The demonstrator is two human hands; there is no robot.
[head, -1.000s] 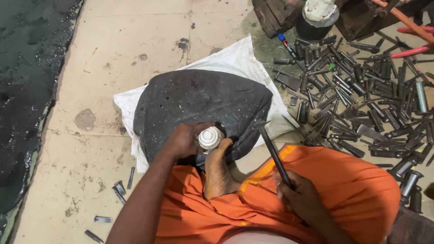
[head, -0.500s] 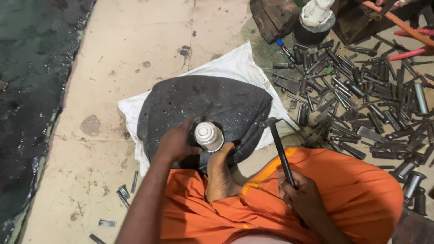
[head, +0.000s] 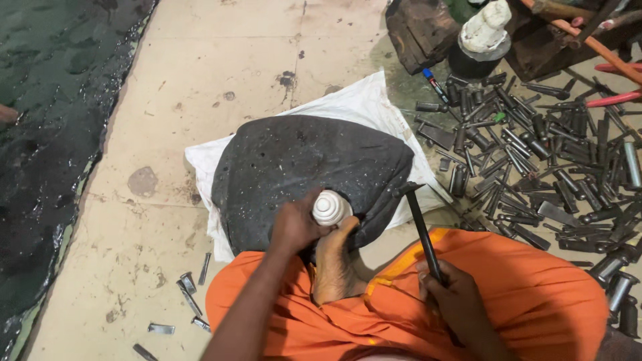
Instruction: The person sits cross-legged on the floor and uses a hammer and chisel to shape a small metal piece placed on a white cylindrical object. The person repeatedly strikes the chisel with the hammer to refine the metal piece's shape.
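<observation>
Gripping a small hammer [head: 420,226] in our right hand [head: 461,302], we clasp a ribbed white piece [head: 332,208] with our left hand [head: 296,224] against the near edge of the dark stone [head: 301,164]; beyond the stone's right side lie scattered metal punches [head: 535,147]

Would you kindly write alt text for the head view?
Left hand steadies a ribbed white carving on a dark stone slab; right hand grips a hammer. Metal chisels lie scattered on the floor.
</observation>
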